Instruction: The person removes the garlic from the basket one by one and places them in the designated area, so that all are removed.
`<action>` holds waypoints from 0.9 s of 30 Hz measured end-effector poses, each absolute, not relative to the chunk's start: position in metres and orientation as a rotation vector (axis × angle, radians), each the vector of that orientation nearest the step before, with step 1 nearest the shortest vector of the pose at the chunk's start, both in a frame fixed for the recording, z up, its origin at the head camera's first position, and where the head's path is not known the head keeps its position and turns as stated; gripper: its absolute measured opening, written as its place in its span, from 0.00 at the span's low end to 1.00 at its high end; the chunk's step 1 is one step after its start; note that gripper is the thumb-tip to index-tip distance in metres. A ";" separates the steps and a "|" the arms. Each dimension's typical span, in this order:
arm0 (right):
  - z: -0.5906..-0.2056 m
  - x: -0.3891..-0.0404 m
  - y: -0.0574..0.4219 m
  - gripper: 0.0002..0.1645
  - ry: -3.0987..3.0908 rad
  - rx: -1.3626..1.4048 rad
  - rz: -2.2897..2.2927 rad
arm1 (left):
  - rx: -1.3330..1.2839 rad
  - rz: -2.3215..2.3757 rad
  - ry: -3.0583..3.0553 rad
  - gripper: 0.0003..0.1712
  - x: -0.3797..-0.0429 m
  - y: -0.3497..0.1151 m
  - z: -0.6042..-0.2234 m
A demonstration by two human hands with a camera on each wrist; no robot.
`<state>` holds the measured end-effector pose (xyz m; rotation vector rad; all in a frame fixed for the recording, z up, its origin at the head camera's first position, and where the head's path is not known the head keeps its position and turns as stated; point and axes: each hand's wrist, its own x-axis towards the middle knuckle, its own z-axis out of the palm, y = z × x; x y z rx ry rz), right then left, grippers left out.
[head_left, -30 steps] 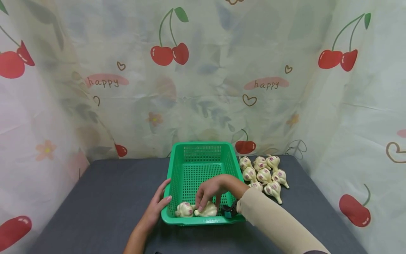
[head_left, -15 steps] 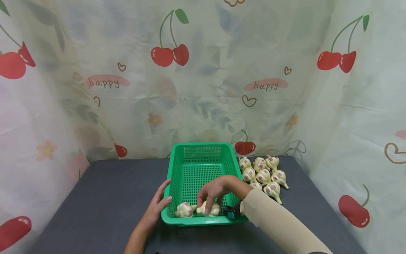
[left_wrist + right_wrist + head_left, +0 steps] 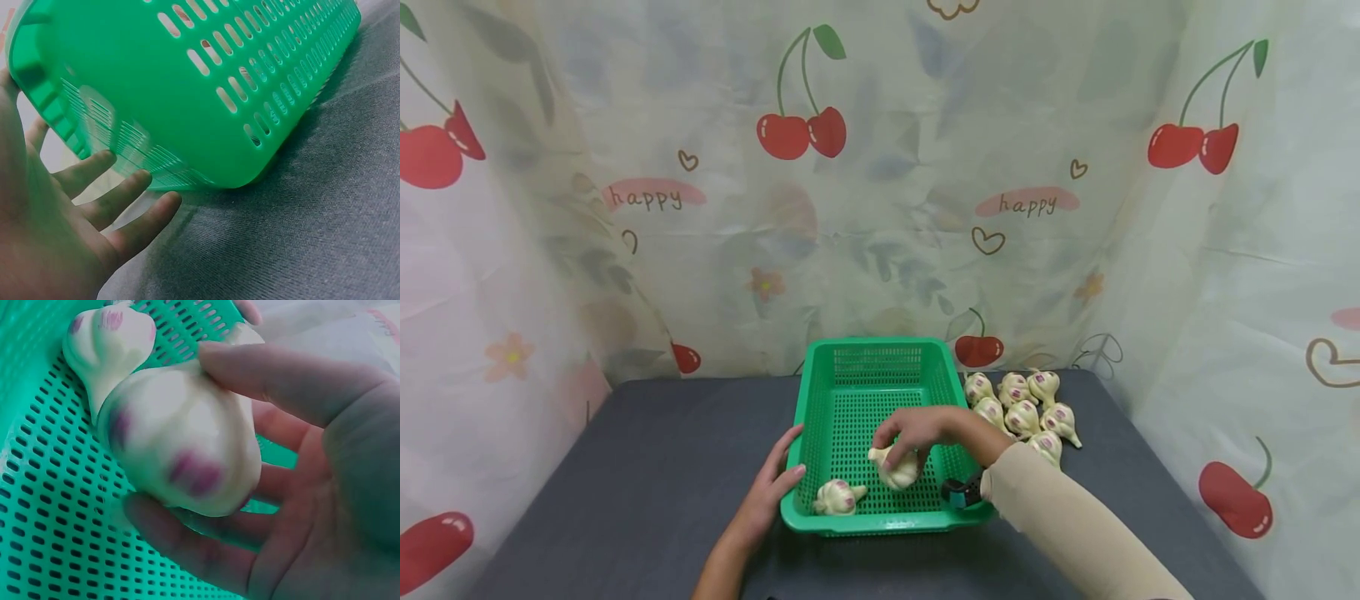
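Observation:
Inside the green plastic basket (image 3: 891, 522) my right hand (image 3: 921, 433) holds a garlic bulb (image 3: 897, 472) between thumb and fingers, its stem pointing left. In the right wrist view this garlic bulb (image 3: 187, 440) shows purple patches, with the thumb on top and fingers curled beneath. A second garlic bulb (image 3: 837, 497) lies in the basket's near left corner. My left hand (image 3: 767, 487) rests at the basket's left rim. The left wrist view has the left hand (image 3: 69, 212) with its fingers spread and nearly straight against the basket's outer wall (image 3: 187, 125).
Several garlic bulbs (image 3: 1022, 417) sit grouped on the dark table (image 3: 685, 467) to the right of the basket, partly behind my right forearm. A printed curtain (image 3: 880, 192) rises behind the table and along both sides.
My right hand has lifted the garlic bulb from the basket's near side and moved it slightly away and right, apart from the other bulb. The left hand stays at the rim.

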<state>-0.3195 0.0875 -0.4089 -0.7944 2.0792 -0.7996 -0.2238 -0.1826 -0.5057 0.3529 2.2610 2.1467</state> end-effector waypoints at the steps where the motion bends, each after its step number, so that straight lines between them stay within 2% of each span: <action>1: -0.408 -0.320 0.089 0.09 2.080 -0.795 -0.820 | 0.351 2.145 2.260 0.33 -0.224 -0.183 -0.506; 6: -0.406 -0.320 0.094 0.06 2.088 -0.766 -0.938 | 0.345 2.140 2.253 0.33 -0.224 -0.182 -0.505; 11: -0.404 -0.322 0.101 0.12 2.126 -0.749 -1.075 | 0.343 2.137 2.257 0.33 -0.224 -0.183 -0.506; 19: -0.403 -0.328 0.111 0.11 2.220 -0.804 -1.268 | 0.352 2.143 2.261 0.33 -0.224 -0.183 -0.506; 27: -0.401 -0.330 0.123 0.15 2.277 -0.823 -1.458 | 0.385 2.158 2.258 0.33 -0.224 -0.182 -0.508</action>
